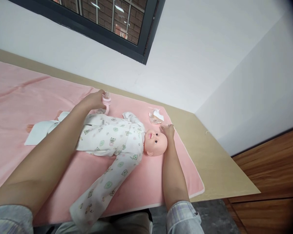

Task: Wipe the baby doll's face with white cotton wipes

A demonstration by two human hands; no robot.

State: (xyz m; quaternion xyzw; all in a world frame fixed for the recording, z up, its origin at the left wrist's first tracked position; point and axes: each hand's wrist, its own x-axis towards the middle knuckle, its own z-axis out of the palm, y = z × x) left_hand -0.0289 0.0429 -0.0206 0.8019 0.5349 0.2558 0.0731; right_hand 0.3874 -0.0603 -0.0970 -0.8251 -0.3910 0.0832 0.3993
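Observation:
A baby doll (127,136) in a white printed sleepsuit lies on its back on a pink towel (26,97), head to the right. Beyond the doll's body, my left hand (94,99) is closed around a small pink feeding bottle (106,100). My right hand (168,130) rests by the top of the doll's head (157,141), fingers stretched toward a crumpled clear wrapper with white tissue (156,116).
The towel covers a tan table (217,162) set against a white wall in a corner. A dark-framed window (117,22) is above. Wooden flooring (273,182) lies to the right. One empty sleeve of the suit (97,195) trails toward me.

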